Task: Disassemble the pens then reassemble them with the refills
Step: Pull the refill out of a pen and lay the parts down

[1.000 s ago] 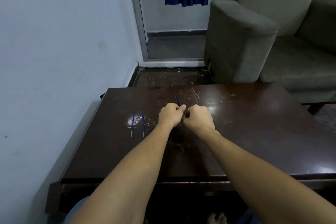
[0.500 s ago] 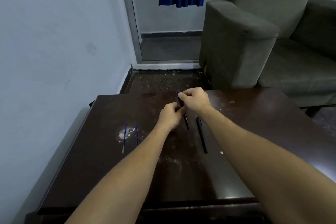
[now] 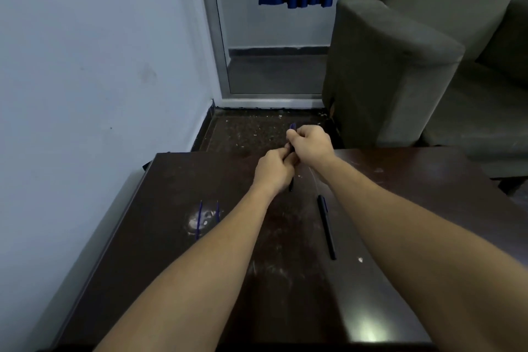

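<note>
Both hands work one dark pen (image 3: 291,148) above the far edge of the table (image 3: 177,180): the left hand (image 3: 274,171) is curled round its lower barrel, the right hand (image 3: 311,144) pinches the upper end. Keeping the barrel steady and pulling or twisting straight along its axis should help. A second pen (image 3: 326,227) lies near the right forearm; two blue refills (image 3: 207,216) lie apart at left. No containers are visible.

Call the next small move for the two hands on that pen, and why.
Probably pull the hands apart along the pen's length. The left hand grips the lower barrel of the held pen, and the right hand pinches its upper end, where a blue tip shows. Two blue refills wait on the table; a second pen lies untouched.
</note>
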